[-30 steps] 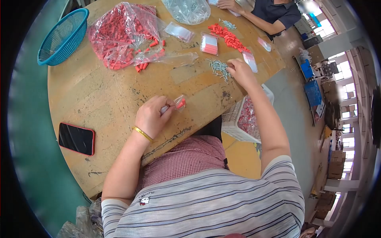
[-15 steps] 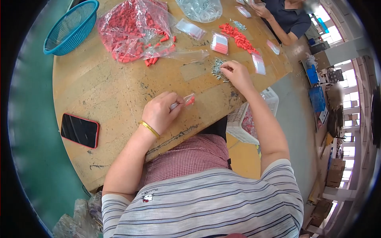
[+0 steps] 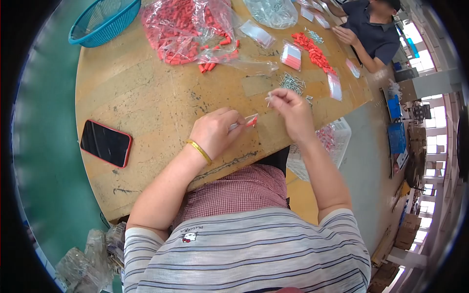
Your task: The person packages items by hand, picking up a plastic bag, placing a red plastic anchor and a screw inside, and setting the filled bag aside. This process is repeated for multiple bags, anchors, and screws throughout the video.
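My left hand (image 3: 218, 131) is closed on a small clear bag (image 3: 251, 118) with red pieces in it, low over the table. To its right, my right hand (image 3: 292, 111) pinches a few small screws (image 3: 268, 99) between thumb and fingers. Just behind that hand lies a pile of silver screws (image 3: 292, 83). Farther back are a stack of small bags with red edges (image 3: 291, 55) and a heap of red plugs (image 3: 312, 52).
A large bag of red plugs (image 3: 183, 29), a bag of screws (image 3: 273, 12) and a blue basket (image 3: 105, 22) stand at the back. A phone (image 3: 106, 143) lies at left. A white crate (image 3: 342, 139) is below the edge. Across sits another person (image 3: 373, 34).
My right hand has lifted off the screw pile and come toward my left hand with screws in its fingertips. The view has shifted, and the other person's hands have moved.
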The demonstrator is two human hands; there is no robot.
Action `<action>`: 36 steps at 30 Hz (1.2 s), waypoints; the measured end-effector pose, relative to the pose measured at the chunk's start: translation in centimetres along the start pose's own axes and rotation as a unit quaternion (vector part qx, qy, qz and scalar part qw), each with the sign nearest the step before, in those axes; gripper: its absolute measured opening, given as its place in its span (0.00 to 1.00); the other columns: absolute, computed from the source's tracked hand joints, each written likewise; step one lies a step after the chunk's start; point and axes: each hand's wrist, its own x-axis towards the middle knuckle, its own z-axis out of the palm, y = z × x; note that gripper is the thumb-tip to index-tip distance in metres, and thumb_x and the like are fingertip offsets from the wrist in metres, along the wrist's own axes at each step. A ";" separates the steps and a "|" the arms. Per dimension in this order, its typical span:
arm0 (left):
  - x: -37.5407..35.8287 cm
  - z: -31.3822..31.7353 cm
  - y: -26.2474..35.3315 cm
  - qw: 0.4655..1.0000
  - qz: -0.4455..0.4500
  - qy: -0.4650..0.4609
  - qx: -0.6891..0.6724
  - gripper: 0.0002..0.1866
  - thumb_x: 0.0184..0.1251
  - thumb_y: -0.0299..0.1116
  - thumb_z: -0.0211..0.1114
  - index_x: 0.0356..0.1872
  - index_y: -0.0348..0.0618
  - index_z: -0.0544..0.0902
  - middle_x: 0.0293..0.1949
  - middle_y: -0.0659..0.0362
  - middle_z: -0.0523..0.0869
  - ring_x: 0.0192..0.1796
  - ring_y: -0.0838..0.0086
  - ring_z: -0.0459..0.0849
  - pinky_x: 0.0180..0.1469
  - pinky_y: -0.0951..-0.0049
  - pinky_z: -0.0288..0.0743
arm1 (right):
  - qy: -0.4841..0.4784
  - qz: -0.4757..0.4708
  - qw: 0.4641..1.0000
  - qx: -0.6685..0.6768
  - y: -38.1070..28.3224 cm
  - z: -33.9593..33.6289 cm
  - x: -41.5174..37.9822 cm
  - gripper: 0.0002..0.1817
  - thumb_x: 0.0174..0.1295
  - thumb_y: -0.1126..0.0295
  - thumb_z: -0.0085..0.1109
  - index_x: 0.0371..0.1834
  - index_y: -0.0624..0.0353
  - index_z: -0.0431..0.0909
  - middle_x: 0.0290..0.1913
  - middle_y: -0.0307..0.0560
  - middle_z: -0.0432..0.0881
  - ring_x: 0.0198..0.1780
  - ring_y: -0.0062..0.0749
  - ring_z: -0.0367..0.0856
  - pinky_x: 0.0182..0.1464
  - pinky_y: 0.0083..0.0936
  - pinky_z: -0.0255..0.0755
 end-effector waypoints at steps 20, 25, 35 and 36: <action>-0.2 0.4 -0.1 0.989 0.093 0.040 0.103 0.06 0.56 0.31 0.70 0.34 0.49 0.83 0.31 0.60 0.81 0.33 0.64 0.84 0.33 0.65 0.79 | -0.090 -0.406 0.783 -0.463 -1.4 1.7 -2.1 0.09 0.55 0.74 0.63 0.39 0.55 0.83 0.41 0.39 0.80 0.50 0.36 0.78 0.55 0.33 0.67; -0.1 0.3 0.1 0.990 0.100 0.058 0.086 0.05 0.56 0.30 0.70 0.33 0.48 0.83 0.31 0.60 0.81 0.33 0.63 0.84 0.33 0.65 0.79 | -0.093 -0.397 0.796 -0.448 -2.6 1.7 -2.1 0.11 0.56 0.74 0.65 0.43 0.57 0.83 0.42 0.42 0.81 0.49 0.39 0.79 0.52 0.34 0.70; 0.3 0.1 0.3 0.969 -0.094 0.051 -0.225 0.06 0.63 0.28 0.69 0.41 0.42 0.86 0.33 0.61 0.87 0.34 0.76 0.83 0.40 0.74 0.77 | -0.084 -0.044 0.995 0.027 2.3 1.9 -3.2 0.08 0.69 0.71 0.61 0.45 0.64 0.80 0.38 0.40 0.82 0.41 0.20 0.81 0.47 0.21 0.75; 0.3 0.0 0.2 0.963 -0.117 0.035 -0.242 0.07 0.64 0.29 0.69 0.41 0.41 0.86 0.33 0.62 0.86 0.34 0.79 0.82 0.40 0.75 0.77 | -0.081 -0.047 0.995 0.039 2.6 2.0 -3.2 0.08 0.69 0.71 0.60 0.45 0.64 0.80 0.38 0.39 0.82 0.40 0.19 0.80 0.46 0.20 0.75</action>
